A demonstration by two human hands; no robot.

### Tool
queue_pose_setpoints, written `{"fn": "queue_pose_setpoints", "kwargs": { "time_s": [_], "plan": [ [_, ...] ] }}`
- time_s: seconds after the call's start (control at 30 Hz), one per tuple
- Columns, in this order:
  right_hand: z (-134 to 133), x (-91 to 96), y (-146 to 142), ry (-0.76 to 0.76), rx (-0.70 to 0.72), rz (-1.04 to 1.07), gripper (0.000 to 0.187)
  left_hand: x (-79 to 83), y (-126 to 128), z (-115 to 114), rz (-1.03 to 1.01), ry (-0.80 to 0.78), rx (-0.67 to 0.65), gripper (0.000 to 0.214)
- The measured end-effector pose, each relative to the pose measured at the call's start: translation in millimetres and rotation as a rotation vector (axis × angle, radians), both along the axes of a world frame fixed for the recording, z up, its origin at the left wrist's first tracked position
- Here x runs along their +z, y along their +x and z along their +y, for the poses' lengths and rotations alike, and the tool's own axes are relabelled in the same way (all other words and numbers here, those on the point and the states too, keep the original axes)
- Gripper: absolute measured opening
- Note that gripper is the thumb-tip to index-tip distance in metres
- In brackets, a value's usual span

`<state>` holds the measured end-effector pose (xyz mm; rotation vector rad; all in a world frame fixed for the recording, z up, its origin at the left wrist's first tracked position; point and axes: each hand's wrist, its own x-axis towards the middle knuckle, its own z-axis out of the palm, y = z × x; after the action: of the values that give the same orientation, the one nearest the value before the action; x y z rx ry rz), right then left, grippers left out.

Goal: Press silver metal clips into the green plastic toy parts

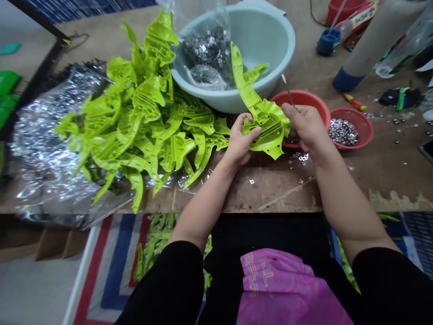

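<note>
Left hand (241,141) grips a lime-green plastic part (262,118), thumb on its near face, fingers curled behind. The part sits at the table's middle, tilted, its long arm reaching far over the rim of a pale blue basin (270,31). Right hand (304,126) is just right of the part, fingers pinched narrow around a thin stick (288,91) that points up and far; the hand's lower edge touches the part.

A red bowl (314,100) lies behind the right hand. Right of it, a small red basket (363,118) holds small metal pieces. A clear bag of metal pieces (206,49) rests in the basin. A heap of green parts (142,117) lies left, on crinkled plastic sheet (40,135). Loose metal bits (299,156) dot the wooden table (270,194) near the right wrist.
</note>
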<state>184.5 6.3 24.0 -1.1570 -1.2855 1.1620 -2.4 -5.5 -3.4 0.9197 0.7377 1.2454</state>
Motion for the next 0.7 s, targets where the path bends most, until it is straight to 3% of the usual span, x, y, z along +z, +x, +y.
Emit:
{"fn": "queue_pose_setpoints", "kwargs": {
  "time_s": [0.2, 0.3, 0.37, 0.43, 0.53, 0.63, 0.7],
  "plan": [
    [12.3, -5.0, 19.1, 0.043, -0.225, 0.124, 0.082, 4.1, -6.5, -0.7, -0.115, -0.092, -0.155, 0.048],
    [13.0, -6.9, 18.9, 0.163, -0.371, 0.016, 0.086, 6.6, -6.0, -4.4, -0.121, -0.124, -0.219, 0.042],
    [10.9, -6.7, 15.5, 0.25, -0.426, -0.086, 0.077, 7.8, -4.5, -6.7, -0.123, -0.144, -0.262, 0.039],
    [7.4, -3.8, 12.2, 0.277, -0.405, -0.105, 0.058, 8.0, -3.7, -7.4, -0.133, -0.155, -0.286, 0.037],
    [-2.9, 8.1, 10.4, 0.188, -0.251, -0.108, 0.038, 8.5, -4.8, -7.8, -0.163, -0.146, -0.283, 0.036],
    [-27.9, 30.5, 14.2, 0.128, -0.073, -0.165, 0.052, 16.5, -3.0, -17.0, -0.205, -0.155, -0.291, 0.044],
    [-58.0, 48.0, 22.6, 0.1, -0.073, -0.168, 0.065, 28.0, 3.8, -31.3, -0.221, -0.165, -0.378, 0.051]
  ]
}}
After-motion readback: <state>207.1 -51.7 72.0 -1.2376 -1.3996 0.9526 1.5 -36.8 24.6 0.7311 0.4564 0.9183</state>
